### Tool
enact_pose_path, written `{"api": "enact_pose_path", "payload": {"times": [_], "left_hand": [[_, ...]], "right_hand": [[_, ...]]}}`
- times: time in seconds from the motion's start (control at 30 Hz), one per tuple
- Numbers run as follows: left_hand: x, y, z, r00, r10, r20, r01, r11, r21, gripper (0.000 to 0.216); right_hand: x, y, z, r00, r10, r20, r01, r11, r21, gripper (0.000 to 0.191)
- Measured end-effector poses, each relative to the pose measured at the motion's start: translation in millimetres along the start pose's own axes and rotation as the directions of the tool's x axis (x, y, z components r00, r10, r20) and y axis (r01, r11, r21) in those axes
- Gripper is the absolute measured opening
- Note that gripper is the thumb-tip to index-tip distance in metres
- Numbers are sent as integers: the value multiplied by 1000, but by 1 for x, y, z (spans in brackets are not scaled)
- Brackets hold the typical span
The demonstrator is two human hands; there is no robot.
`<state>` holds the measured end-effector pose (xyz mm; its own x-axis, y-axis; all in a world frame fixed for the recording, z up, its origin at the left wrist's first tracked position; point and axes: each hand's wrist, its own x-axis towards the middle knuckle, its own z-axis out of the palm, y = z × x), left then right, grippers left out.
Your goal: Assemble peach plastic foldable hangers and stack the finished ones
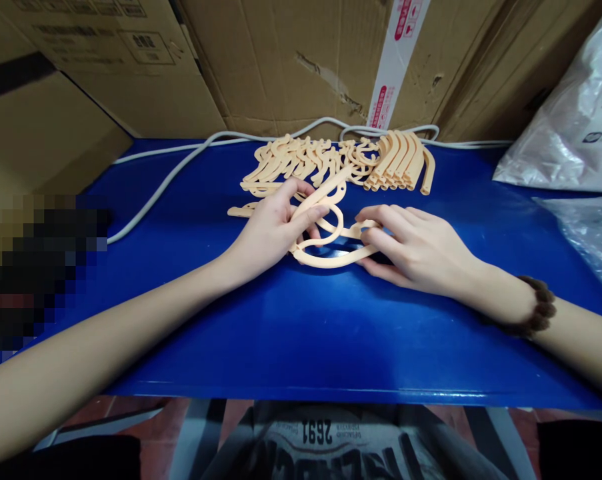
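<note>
A pale peach plastic clothes hanger (pixel 331 261), made of curved bars and loops, is held between both hands just above the blue table. My left hand (pixel 268 230) is closed round its left side, with the thumb lying over the bars. At the other end, my right hand (pixel 421 248) pinches the hanger's right end between thumb and fingers; its fingertips are partly hidden. Behind the hands lie matching peach parts: a row of wavy hook-like pieces (pixel 291 159), several curved loops (pixel 363 157) and a neat stack of bent tubes (pixel 398 160). More flat pieces (pixel 241 212) rest beside my left hand.
Cardboard boxes (pixel 281 67) stand along the back of the blue table (pixel 321 333). A white cable (pixel 155 203) runs behind the parts and down the left. Clear plastic bags (pixel 571 127) lie at the right. A blurred dark area covers the left edge.
</note>
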<state>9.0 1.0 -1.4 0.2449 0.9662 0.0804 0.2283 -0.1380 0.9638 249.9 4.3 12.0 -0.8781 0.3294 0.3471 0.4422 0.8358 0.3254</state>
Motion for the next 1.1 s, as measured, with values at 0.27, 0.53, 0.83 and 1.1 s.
{"api": "enact_pose_path", "payload": {"times": [0.27,0.53,0.83,1.1], "left_hand": [[0,-2,0,1000,13,21,-13,1000,0,23],[-1,2,0,999,-4,34,4,1000,4,26],[0,2,0,999,-23,45,22,1000,16,28],[0,1,0,999,-27,45,25,999,41,29]], "right_hand": [[0,0,1,1000,7,1,-7,1000,19,27],[1,1,1,1000,5,2,-5,999,37,27],[0,1,3,1000,14,2,-14,998,67,27],[1,1,3,999,26,18,-28,995,96,26]]}}
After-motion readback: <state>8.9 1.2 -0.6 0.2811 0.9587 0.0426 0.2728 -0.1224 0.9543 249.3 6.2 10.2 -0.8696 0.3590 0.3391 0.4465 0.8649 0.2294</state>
